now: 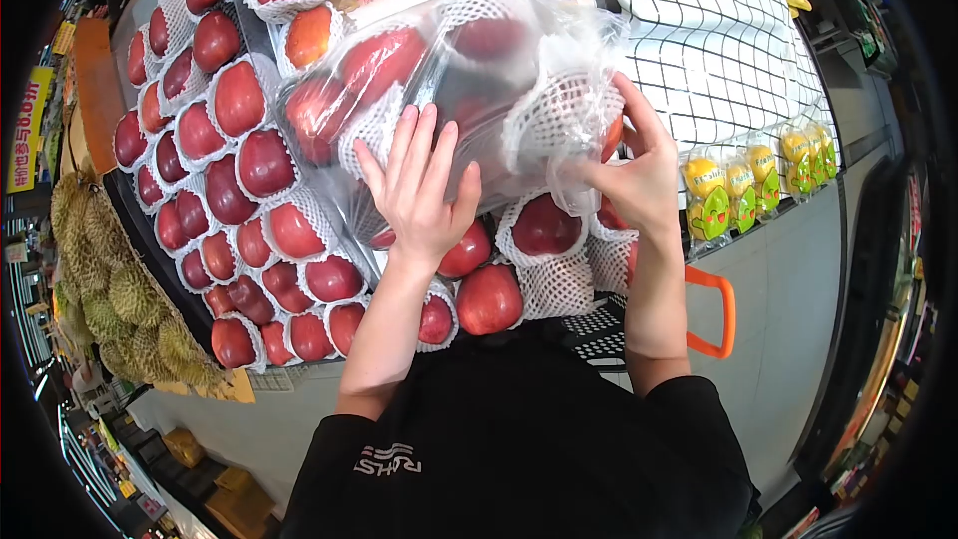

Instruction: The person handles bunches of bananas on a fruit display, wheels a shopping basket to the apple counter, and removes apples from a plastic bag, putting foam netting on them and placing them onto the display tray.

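Note:
A clear plastic bag with several large red apples inside, some in white foam nets, lies across the fruit display in front of me. My left hand rests on the bag's near side, its fingers spread and stretched out. At the bag's right end, my right hand has its thumb and fingers closed on the bunched plastic, beside a netted apple inside. Just below the bag sit loose red apples, some in foam nets. The fingertips of my right hand are partly hidden by the plastic.
Rows of netted apples fill the left side. A black-and-white checked cloth covers the right, with bagged yellow fruit along its edge. A basket's orange handle stands near my right forearm. Durians are piled far left.

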{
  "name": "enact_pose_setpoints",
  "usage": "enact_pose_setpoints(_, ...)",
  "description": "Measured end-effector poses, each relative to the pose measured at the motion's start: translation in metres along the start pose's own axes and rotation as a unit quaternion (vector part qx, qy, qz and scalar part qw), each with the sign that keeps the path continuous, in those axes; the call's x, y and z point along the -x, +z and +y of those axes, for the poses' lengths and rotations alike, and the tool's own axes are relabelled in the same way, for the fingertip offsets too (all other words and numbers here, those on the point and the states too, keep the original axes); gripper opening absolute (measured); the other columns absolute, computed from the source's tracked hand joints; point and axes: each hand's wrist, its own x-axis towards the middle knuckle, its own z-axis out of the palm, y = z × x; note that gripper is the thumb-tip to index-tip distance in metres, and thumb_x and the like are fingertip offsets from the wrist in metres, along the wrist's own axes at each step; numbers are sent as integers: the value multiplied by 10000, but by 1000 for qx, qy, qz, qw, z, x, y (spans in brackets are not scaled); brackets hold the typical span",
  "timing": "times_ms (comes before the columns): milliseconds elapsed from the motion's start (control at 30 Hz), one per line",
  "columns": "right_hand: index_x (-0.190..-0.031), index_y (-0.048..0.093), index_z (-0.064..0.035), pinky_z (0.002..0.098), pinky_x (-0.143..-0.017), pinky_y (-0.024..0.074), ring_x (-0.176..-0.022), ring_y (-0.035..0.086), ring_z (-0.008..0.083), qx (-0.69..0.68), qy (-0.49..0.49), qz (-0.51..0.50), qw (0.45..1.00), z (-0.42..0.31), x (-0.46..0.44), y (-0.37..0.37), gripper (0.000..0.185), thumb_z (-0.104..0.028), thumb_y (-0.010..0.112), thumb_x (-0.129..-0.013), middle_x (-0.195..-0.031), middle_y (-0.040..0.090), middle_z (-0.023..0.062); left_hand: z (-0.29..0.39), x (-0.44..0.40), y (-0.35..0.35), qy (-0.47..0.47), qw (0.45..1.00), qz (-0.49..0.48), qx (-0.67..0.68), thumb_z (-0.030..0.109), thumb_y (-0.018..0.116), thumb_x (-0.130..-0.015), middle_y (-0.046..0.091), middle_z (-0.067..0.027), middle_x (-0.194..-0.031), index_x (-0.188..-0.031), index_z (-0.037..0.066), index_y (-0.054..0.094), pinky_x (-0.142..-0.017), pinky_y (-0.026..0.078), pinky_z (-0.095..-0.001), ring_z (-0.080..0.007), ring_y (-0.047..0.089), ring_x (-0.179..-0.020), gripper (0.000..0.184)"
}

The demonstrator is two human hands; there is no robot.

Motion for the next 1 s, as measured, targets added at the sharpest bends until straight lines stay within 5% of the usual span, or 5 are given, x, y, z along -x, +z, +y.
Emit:
enact_pose_setpoints(333,-1378,397,82,309,-945,489,-1077,611,180,-268,68,182,944,24,36,-11,667,41,698,-784,-1208,604,145,3,-3,-1,-3,1000,1,-15,169,682,-793,638,-104,-1237,-1048,85,714,-1135,102,-594,-274,546,-1231,270)
enact_pose_setpoints(533,-1320,431,71,350,-967,483,-1082,615,222,-350,25,240,905,6,93,-20,796,-299,809,-724,-1203,598,132,4,-4,-9,-16,999,-21,36,149,679,-806,634,-97,-1248,-1053,76,719,-1127,139,-599,-290,526,-1254,261)
enact_pose_setpoints(667,-1358,385,106,355,-991,464,-1120,602,223,-377,79,90,918,-27,115,-10,995,-398,868,-649,-1255,575,152,8,-5,-28,-56,991,-46,115,159,664,-846,606,-116,-1300,-1149,62,690,-1133,143,-587,-303,488,-1302,320)
enact_pose_setpoints(800,-1401,342,123,358,-1035,427,-1211,542,222,-391,123,-23,912,-41,132,14,974,-124,885,-630,-1332,530,175,25,1,-82,-154,843,-51,513,422,569,-934,555,-243,-1318,-1265,-102,551,-1090,336,-407,-332,480,-1297,620)
enact_pose_setpoints(1000,-1384,417,53,320,-967,471,-1120,586,166,-292,170,-99,936,-63,141,59,796,-78,831,-716,-1237,604,128,42,57,-131,-255,720,-227,604,633,630,-825,373,-210,-1468,-1468,-87,235,-1127,272,-379,-285,359,-1376,1043)
